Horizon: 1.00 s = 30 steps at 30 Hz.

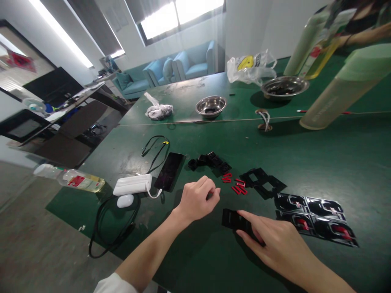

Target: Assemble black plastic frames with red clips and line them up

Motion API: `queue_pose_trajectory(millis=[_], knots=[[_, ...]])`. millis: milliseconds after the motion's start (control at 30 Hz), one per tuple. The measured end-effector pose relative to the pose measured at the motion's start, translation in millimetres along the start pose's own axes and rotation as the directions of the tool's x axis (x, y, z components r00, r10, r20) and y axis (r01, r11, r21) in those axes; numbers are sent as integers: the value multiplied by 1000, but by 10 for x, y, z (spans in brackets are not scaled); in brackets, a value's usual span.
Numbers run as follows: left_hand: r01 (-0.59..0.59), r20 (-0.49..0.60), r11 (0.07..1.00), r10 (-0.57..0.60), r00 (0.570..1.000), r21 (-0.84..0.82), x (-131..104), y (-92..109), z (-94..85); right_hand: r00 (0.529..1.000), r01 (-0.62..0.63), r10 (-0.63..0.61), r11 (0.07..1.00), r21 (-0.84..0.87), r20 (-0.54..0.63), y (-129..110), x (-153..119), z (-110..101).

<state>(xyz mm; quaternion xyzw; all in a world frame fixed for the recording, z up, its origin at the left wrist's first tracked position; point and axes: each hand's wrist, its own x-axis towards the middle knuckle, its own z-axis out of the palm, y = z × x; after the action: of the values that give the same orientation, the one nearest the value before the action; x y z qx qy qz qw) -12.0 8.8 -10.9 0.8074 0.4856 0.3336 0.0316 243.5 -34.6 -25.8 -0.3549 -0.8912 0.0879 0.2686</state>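
My right hand (271,240) grips a flat black piece (233,219) between thumb and fingers, low over the green table. To its left, my left hand (198,197) is curled closed; whether anything is inside its fingers is hidden. Beyond the hands lie several small red pieces (238,186) and a cluster of small black parts (214,160). Thin black square frames (262,181) rest right of the red pieces. Glossy black sheets with red and white printing (317,217) lie near my right hand.
Left are a black phone (170,171), white power bank (132,184), white case (125,200), cables and a bottle (81,180). Farther back on the table (183,138) stand metal bowls (210,106), plastic bags (159,110) and tall bottles (342,89). Another person's arm shows top right.
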Motion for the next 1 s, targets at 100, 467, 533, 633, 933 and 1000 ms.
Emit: queue_pose_trajectory(millis=[100,467,533,633,933,1000], knots=[[36,-15,999,-36,999,-4,0,-14,-4,1000,4,-4,1000,-1,-8,-2,6,-2],[113,-53,994,-113,992,8,38,-145,-83,1000,10,-10,1000,20,-15,19,-20,42],[148,-50,989,-147,988,17,50,-174,-107,1000,5,-5,1000,29,-12,19,-19,40],[201,-57,979,-199,978,36,68,-211,-141,1000,-18,19,996,83,-13,22,-10,10],[329,-55,943,-326,944,58,75,-240,-129,992,-118,122,935,336,10,77,17,-81],[346,-55,936,-342,938,69,71,-241,-121,995,-96,104,940,326,-8,76,25,-86]])
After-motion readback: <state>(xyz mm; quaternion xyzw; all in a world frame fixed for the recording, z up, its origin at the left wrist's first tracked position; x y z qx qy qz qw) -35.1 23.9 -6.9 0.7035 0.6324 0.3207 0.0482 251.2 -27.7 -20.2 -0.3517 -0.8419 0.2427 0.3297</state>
